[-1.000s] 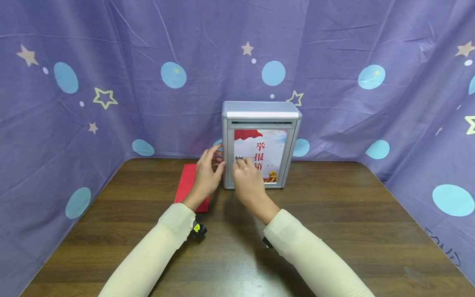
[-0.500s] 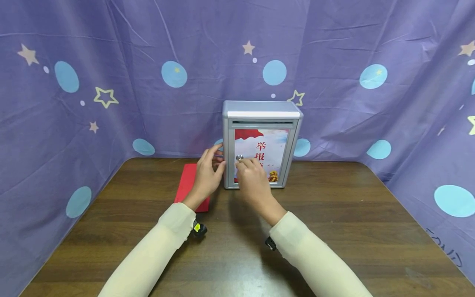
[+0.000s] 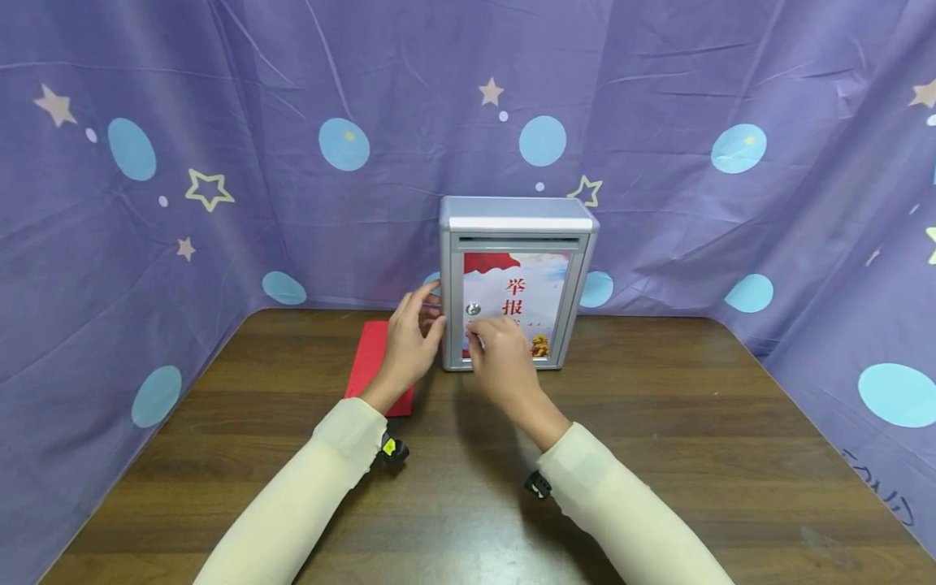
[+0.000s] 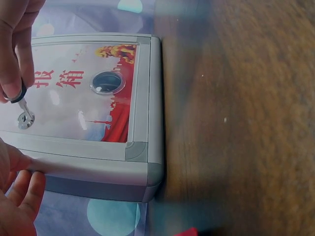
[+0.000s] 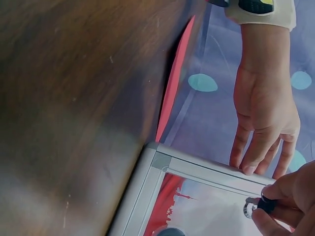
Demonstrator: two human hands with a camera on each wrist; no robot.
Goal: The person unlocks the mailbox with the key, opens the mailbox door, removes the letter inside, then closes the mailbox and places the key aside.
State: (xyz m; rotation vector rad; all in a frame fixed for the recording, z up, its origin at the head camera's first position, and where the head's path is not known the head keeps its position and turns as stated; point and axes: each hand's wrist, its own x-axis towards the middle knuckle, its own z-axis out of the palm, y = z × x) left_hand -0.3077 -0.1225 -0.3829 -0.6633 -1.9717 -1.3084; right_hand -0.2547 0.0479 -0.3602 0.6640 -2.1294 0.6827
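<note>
A silver-grey metal letterbox [image 3: 519, 213] stands upright at the back of the table, with a slot near its top and red characters on its white front panel. My right hand [image 3: 504, 357] pinches a small key [image 4: 22, 104] with a black head. The key's metal end is right at the round lock [image 4: 25, 119] on the panel; in the right wrist view the black head [image 5: 266, 203] shows between thumb and fingers. My left hand [image 3: 411, 337] rests against the box's left side, its fingers [image 5: 256, 150] fairly straight and touching the frame edge.
A flat red envelope-like piece [image 3: 366, 357] lies on the brown wooden table [image 3: 658, 455], partly under the left wrist. A purple curtain [image 3: 409, 97] with stars and dots hangs close behind the box and along both sides.
The right hand has shifted slightly right and its grip has turned, leaving more of the lock in sight. The left hand and the box stay in place.
</note>
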